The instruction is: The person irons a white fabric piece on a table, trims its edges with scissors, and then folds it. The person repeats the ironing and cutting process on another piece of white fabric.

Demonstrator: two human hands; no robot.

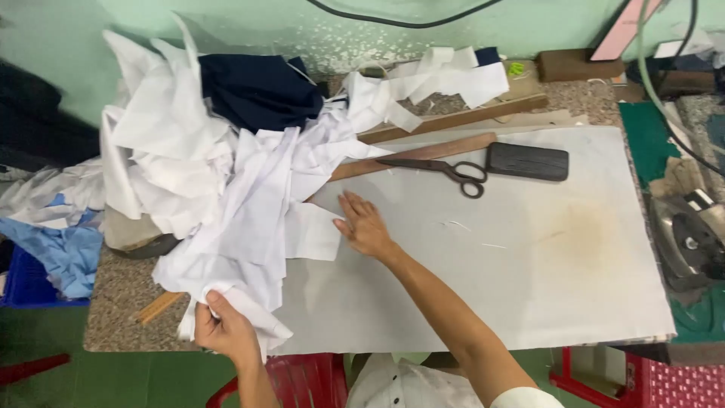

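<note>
Risk, as judgement: white fabric pile (226, 174) heaped at bench's (529, 302) left edge, overhanging; tug on lower piece could drag heap off onto floor. Scissors (445, 170) lie near far edge beside dark block (527, 161); sliding cloth could snag them.

Left hand (223, 329) at near-left corner, fingers closed, pinching white fabric strip (253, 306), wrist bent up. Right hand (366, 225) flat, fingers spread, palm down on white bench cover, fingertips touching pile's edge; forearm stretches diagonally from near edge.
</note>
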